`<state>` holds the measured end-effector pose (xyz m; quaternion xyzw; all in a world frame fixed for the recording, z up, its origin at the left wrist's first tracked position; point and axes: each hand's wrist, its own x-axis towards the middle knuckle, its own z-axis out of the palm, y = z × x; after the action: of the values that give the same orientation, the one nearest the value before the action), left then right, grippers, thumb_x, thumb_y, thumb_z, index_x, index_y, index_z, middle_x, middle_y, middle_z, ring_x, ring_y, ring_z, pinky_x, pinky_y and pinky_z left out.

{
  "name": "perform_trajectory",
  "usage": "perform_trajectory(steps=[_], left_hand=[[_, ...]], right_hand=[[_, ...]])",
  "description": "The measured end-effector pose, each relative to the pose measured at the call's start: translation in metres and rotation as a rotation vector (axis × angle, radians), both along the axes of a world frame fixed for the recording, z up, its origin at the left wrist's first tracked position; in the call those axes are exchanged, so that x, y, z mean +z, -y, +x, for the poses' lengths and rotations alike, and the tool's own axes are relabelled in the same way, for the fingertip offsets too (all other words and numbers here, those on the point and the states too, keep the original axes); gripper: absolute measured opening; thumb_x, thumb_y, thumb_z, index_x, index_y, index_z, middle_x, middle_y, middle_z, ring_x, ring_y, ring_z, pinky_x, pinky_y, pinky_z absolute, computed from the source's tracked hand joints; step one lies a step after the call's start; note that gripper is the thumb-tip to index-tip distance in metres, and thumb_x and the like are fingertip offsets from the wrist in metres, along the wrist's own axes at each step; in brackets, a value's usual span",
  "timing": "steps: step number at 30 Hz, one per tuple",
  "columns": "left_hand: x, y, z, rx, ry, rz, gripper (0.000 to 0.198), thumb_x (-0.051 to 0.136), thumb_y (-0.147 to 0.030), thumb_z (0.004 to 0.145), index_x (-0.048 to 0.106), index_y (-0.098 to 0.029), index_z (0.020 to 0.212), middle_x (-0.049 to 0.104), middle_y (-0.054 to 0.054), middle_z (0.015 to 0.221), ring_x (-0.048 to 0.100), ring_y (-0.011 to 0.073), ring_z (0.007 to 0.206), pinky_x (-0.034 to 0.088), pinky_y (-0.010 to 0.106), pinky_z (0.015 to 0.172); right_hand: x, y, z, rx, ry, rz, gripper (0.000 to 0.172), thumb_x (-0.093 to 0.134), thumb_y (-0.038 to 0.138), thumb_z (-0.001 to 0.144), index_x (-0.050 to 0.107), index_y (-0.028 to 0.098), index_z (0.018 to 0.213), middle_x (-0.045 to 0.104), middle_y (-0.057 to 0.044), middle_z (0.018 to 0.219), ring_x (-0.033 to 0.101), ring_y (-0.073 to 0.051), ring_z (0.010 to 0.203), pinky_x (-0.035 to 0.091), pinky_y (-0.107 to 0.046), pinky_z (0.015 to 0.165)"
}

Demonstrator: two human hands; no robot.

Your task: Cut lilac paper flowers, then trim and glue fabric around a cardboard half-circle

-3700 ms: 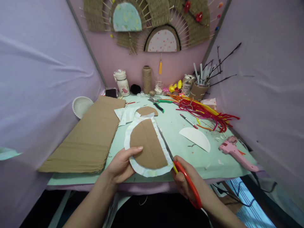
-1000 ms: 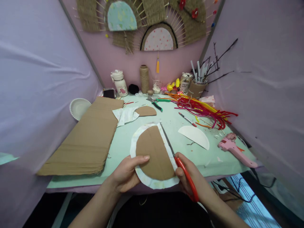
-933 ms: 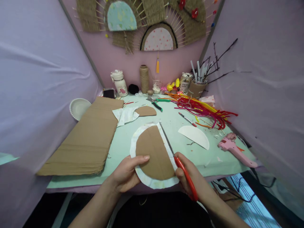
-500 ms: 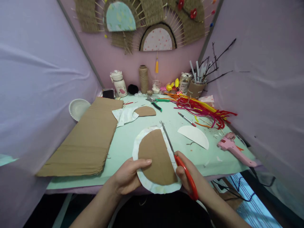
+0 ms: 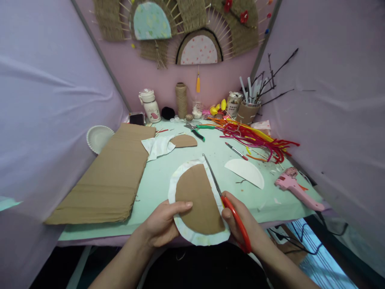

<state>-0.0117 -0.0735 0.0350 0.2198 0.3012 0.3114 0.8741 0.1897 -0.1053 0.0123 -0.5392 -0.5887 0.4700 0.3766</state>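
My left hand (image 5: 165, 220) pinches the rounded left edge of a half-round cardboard piece (image 5: 197, 196), thumb on top and fingers underneath. Beneath the cardboard lies a pale, faintly patterned fabric (image 5: 186, 237), showing as a border all around it. My right hand (image 5: 237, 218) is closed on red-handled scissors (image 5: 237, 220). Their blades run along the straight right edge of the fabric and point away from me, looking nearly or fully closed. My right fingers also sit close against that edge; whether they grip the fabric too, I cannot tell.
A large cardboard sheet (image 5: 108, 176) lies left, beside a paper plate (image 5: 100, 139). Fabric scraps (image 5: 159, 147) and a smaller cardboard half-round (image 5: 186, 141) are ahead. Rightward are a white half-disc (image 5: 246, 172), a pen (image 5: 236, 151), pipe cleaners (image 5: 249, 136), pliers (image 5: 198, 134) and a pink glue gun (image 5: 297, 188).
Almost nothing differs. The scissors and my right thumb have shifted very slightly, and the view has moved a touch; both hands keep their holds.
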Motion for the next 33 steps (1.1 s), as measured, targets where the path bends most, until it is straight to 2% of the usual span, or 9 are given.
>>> perform_trajectory(steps=[10,18,25,33], left_hand=[[0.000,0.000,0.000,-0.003,0.003,-0.018,0.045,0.061,-0.013,0.079,0.058,-0.009,0.124,0.072,0.015,0.104,0.061,0.0287,0.108,0.035,0.045,0.104],[-0.001,0.001,0.001,-0.012,0.013,-0.018,0.042,0.061,-0.012,0.078,0.062,-0.008,0.119,0.072,0.015,0.102,0.061,0.0298,0.108,0.036,0.046,0.103],[-0.002,0.000,0.002,-0.019,0.024,-0.017,0.045,0.060,-0.011,0.079,0.059,-0.010,0.124,0.072,0.014,0.104,0.061,0.0298,0.109,0.036,0.047,0.103],[-0.002,0.001,0.002,-0.023,0.010,-0.032,0.038,0.060,-0.012,0.079,0.064,-0.008,0.117,0.072,0.015,0.103,0.060,0.0302,0.110,0.037,0.047,0.103]], right_hand=[[0.003,0.003,0.002,0.099,-0.007,0.030,0.059,0.023,0.081,0.078,0.036,0.023,0.081,0.039,0.003,0.064,0.036,-0.015,0.056,0.030,-0.025,0.044],[-0.010,0.000,0.004,0.054,0.071,0.161,0.056,0.021,0.076,0.082,0.036,0.023,0.077,0.038,0.002,0.069,0.036,-0.015,0.060,0.035,-0.027,0.049],[-0.010,-0.001,0.005,0.028,0.095,0.158,0.055,0.022,0.075,0.083,0.035,0.023,0.074,0.036,0.002,0.067,0.036,-0.015,0.059,0.036,-0.027,0.050],[-0.007,-0.003,0.004,0.005,0.090,0.117,0.054,0.026,0.076,0.081,0.034,0.023,0.071,0.035,0.003,0.065,0.035,-0.014,0.057,0.035,-0.027,0.049]])
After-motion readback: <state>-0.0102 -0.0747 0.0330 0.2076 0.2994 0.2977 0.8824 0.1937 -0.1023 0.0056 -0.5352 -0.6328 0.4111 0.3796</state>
